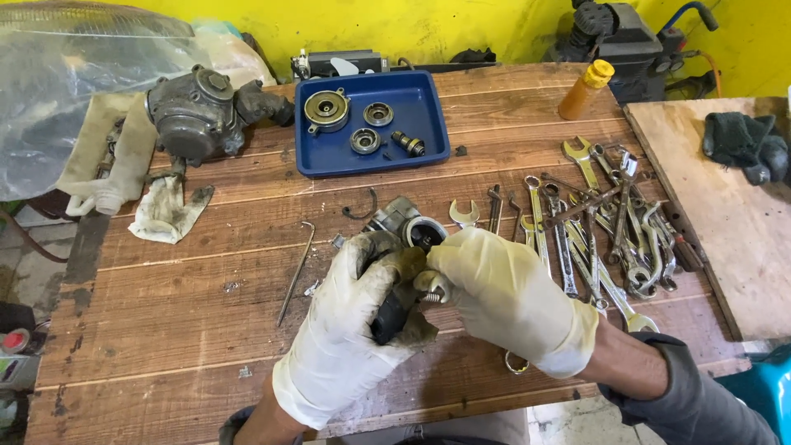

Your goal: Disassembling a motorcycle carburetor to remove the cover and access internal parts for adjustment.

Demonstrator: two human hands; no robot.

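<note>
Hands in soiled white gloves met over a wooden workbench: the left hand wrapped a dark grip, the right hand pinched a small metal pump body. Disassembly seemed midway; steady holding looked needed. Beyond lay spanners, then a blue tray of parts.

You are holding a small metal pump body just above the wooden bench, gripped from both sides. It is grey and grimy, tilting away from you, its round open bore facing up and showing a dark inside.
</note>
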